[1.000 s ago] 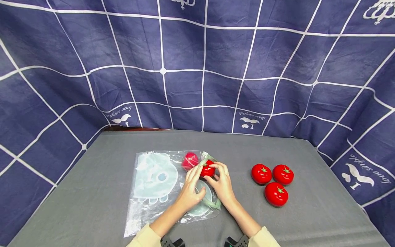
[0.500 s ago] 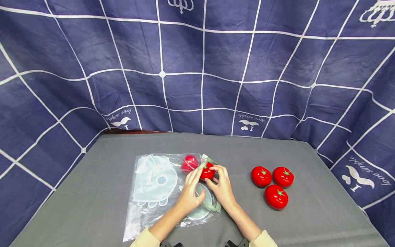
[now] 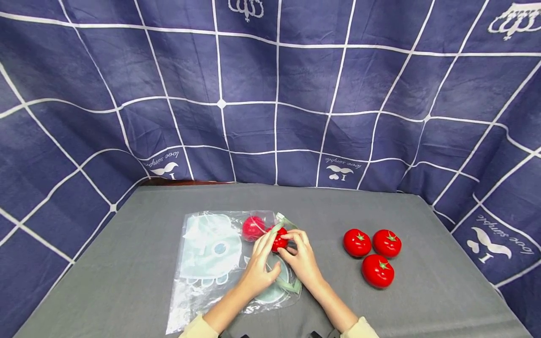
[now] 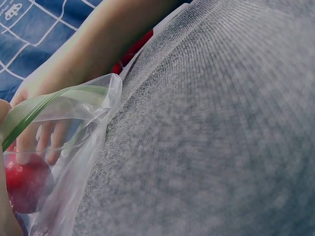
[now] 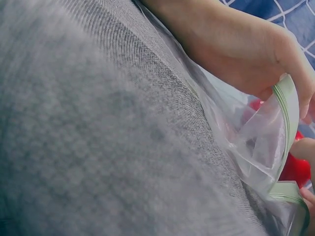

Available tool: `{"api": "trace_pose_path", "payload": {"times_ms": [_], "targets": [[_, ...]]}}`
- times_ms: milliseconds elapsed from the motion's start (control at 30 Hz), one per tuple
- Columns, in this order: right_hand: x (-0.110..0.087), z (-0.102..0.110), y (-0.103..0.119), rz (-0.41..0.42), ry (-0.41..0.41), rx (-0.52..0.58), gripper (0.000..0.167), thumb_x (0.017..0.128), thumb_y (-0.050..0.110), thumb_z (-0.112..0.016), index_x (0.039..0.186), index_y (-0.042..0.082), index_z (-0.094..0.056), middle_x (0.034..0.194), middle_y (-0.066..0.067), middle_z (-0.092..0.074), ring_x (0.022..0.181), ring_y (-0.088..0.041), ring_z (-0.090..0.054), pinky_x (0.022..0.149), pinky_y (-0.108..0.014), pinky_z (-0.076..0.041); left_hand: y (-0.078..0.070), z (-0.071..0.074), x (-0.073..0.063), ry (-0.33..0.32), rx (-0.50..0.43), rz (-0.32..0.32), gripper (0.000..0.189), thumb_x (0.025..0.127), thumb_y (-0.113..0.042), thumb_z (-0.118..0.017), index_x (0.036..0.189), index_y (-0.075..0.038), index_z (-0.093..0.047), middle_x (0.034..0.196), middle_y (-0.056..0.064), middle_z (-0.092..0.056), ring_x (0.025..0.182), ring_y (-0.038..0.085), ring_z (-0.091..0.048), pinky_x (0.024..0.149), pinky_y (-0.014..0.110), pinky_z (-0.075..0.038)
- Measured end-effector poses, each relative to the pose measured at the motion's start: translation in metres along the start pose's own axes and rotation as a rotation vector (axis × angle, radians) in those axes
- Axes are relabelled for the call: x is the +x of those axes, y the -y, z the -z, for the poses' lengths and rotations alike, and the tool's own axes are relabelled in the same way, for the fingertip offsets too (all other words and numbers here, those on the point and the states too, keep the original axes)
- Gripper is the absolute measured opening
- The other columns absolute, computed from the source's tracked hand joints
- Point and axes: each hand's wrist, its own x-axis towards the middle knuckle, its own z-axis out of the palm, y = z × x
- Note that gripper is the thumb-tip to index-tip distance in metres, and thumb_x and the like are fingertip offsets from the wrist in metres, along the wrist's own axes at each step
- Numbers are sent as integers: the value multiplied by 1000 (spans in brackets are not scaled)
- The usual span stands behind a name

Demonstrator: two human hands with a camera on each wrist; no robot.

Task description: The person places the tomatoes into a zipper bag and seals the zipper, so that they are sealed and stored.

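Note:
A clear zip bag (image 3: pixel 213 295) with a pale blue cartoon print lies on the table, its green zip strip (image 4: pixel 29 115) facing right. My left hand (image 3: pixel 259 267) lies at the mouth, fingers extended along the strip, thumb held apart. My right hand (image 3: pixel 302 258) grips a red tomato (image 3: pixel 279 241) with curled fingers, at the bag's mouth beside the left fingers. Another tomato (image 3: pixel 253 228) shows through the plastic, just left of the gripped one. In the right wrist view, the raised zip strip (image 5: pixel 290 113) bows open beside the gripped tomato (image 5: pixel 298 167).
Three red tomatoes with green stems, one of them the nearest tomato (image 3: pixel 378 271), sit grouped on the grey table (image 3: pixel 427 281) to the right. A blue curtain with white lines (image 3: pixel 304 84) hangs behind and at both sides.
My right hand has moved slightly left, carrying the gripped tomato farther into the bag's mouth. The tomato inside has shifted left too. The left hand stays at the strip.

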Motion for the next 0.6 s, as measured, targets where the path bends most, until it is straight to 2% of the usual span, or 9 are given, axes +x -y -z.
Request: {"api": "trace_pose_path", "payload": {"times_ms": [67,200,300,433,500,600], "targets": [[1,4,1,7,6,-21,25,77,8,-69,100,8,-63,115,-10,-52,101,-27,-58,76,-28,-54,-1,-1,0,1,2,7,84,63,-6,-61,141,-9,-31,143,8,-36,126,28,-36,100,41,-34],[7,16,5,35,46,-151,25,78,11,-67,102,13,-65,112,-4,-61,100,-22,-60,81,-34,-52,-1,-2,0,-16,25,9,83,63,-7,-62,140,-7,-33,140,11,-39,124,29,-38,97,44,-37],[10,27,8,34,128,-241,27,79,15,-65,107,16,-64,112,0,-63,107,-18,-58,89,-39,-47,-2,-1,0,-18,23,7,83,63,-7,-63,140,-5,-33,139,11,-41,124,29,-39,96,45,-38],[13,42,15,17,251,-284,30,82,19,-62,112,16,-62,119,-1,-60,117,-20,-52,98,-43,-40,-1,0,1,-20,5,-3,82,63,-5,-62,140,-4,-33,140,11,-39,124,28,-38,96,45,-38],[13,49,18,3,271,-289,31,83,19,-62,114,15,-61,121,-3,-58,119,-21,-51,99,-44,-38,-1,-1,1,-19,0,-3,81,63,-5,-62,139,-4,-34,141,10,-39,124,28,-38,97,43,-38],[14,58,23,-20,254,-307,32,83,19,-61,115,14,-61,123,-2,-57,120,-21,-50,100,-44,-38,0,-1,1,-18,1,-5,80,63,-5,-63,139,-4,-35,141,10,-39,124,27,-38,98,41,-37]]}}
